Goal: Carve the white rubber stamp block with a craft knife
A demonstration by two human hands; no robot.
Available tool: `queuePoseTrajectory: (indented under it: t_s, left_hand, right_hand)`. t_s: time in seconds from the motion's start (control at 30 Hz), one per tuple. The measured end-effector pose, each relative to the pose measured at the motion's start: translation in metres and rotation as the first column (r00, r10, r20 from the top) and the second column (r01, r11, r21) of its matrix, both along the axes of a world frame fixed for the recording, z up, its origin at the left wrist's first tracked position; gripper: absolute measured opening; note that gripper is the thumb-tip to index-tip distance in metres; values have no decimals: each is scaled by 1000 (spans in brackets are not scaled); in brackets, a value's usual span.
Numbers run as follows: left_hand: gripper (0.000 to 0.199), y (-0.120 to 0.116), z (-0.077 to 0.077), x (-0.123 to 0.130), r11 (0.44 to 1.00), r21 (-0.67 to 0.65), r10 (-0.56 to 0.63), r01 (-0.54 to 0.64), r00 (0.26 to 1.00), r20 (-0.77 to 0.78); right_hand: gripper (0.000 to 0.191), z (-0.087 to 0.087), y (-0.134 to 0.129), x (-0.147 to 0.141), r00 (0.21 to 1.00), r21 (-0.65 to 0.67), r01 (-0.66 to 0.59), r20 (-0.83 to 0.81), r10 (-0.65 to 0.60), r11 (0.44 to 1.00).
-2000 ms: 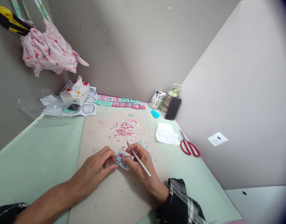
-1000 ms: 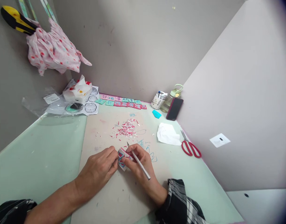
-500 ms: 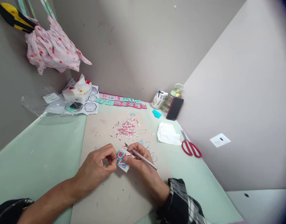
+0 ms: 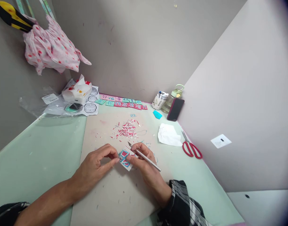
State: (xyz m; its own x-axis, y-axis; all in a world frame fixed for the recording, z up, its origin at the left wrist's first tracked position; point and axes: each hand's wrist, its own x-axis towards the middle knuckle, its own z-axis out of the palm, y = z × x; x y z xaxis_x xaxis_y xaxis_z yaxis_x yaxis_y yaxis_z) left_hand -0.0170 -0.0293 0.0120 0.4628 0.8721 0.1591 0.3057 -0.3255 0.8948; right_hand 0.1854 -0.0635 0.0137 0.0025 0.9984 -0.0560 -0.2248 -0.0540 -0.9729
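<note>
Head view: right hand (image 4: 145,161) is gripping knife (image 4: 148,160) and likely light, stiff card (image 4: 129,167) by one edge, left hand (image 4: 98,161) showing unclear grip.

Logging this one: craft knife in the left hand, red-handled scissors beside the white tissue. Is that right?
Not quite: the head view shows the craft knife in the right hand. The red-handled scissors are beside the white tissue, as you say.
</note>
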Motion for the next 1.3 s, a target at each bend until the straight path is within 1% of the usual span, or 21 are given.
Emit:
queuePoseTrajectory:
  t_s: [0.13, 0.2, 0.27, 0.33, 0.47, 0.53, 0.6, 0.67, 0.7, 0.77, 0.83, 0.87, 0.93, 1.0, 1.07, 1.1, 1.2, 1.27, 1.3]
  left_hand:
    - [14, 2, -3, 1, 999, -40, -7, 8, 1000, 30]
    - [16, 4, -3, 0, 998, -57, 2, 0, 1000, 28]
    - [18, 4, -4, 0, 999, -43, 2, -1, 1000, 20]
    - [17, 3, -6, -1, 1000, 9, -5, 5, 1000, 1]
    - [15, -2, -11, 0, 983, 182, -6, 14, 999, -45]
    - [15, -3, -12, 0, 977, 211, -15, 28, 998, -64]
    - [15, -2, -12, -1, 985, 170, -24, 37, 996, -82]
    - [14, 0, -11, -2, 997, 68, -16, 21, 998, -69]
    - [13, 2, -11, -3, 1000, 7, -7, 7, 999, -44]
    - [18, 5, -11, -5, 994, -113, -5, 8, 1000, 23]
    - [20, 6, -14, -5, 981, -189, -18, 33, 996, 82]
    - [18, 7, -15, -5, 975, -217, -23, 45, 994, 104]
    - [15, 6, -17, -5, 958, -277, -30, 72, 988, 151]
    - [26, 5, -19, -3, 934, -339, -56, 113, 983, 175]
    - [33, 3, -20, -2, 923, -357, -99, 146, 984, 148]
    - [33, 3, -19, -2, 929, -343, -107, 141, 987, 118]
    - [24, 3, -17, -1, 947, -301, -109, 113, 994, 30]
    - [19, 4, -15, -2, 935, -329, -128, 128, 992, 24]
    - [19, 5, -15, -2, 926, -352, -130, 138, 990, 46]
  right_hand:
    - [36, 6, -3, -3, 999, 1, -9, 51, 9, 1000]
    - [36, 10, -4, -4, 997, -8, -14, 82, 15, 1000]
    - [36, 11, -5, -4, 996, -11, -14, 93, 15, 1000]
    - [35, 10, -5, -6, 996, -2, -7, 86, 7, 1000]
    - [32, 6, -5, -9, 996, 20, 23, 89, -24, 1000]
    - [33, 5, -5, -9, 995, 23, 32, 98, -34, 999]
    - [32, 7, -5, -8, 993, 36, 23, 115, -27, 999]
    - [31, 9, -4, -5, 992, 43, -7, 129, 2, 999]
    - [32, 10, -4, -3, 992, 37, -33, 121, 29, 999]
    - [37, 10, -1, 1, 990, 4, -108, 87, 107, 994]
    - [41, 8, 2, 3, 983, -22, -167, 71, 168, 986]
    - [41, 6, 3, 4, 982, -23, -169, 83, 171, 985]
    - [39, 4, 6, 5, 983, 2, -136, 123, 135, 991]
    - [38, 3, 8, 5, 983, 17, -120, 141, 116, 993]
    - [38, 1, 11, 5, 980, 11, -145, 139, 142, 989]
    - [39, 0, 12, 4, 978, 5, -160, 140, 158, 987]
    - [39, -5, 14, 2, 970, 10, -196, 151, 192, 981]
    - [35, -7, 14, 2, 962, 32, -193, 203, 183, 981]
    - [31, -7, 13, 2, 952, 58, -176, 262, 155, 983]
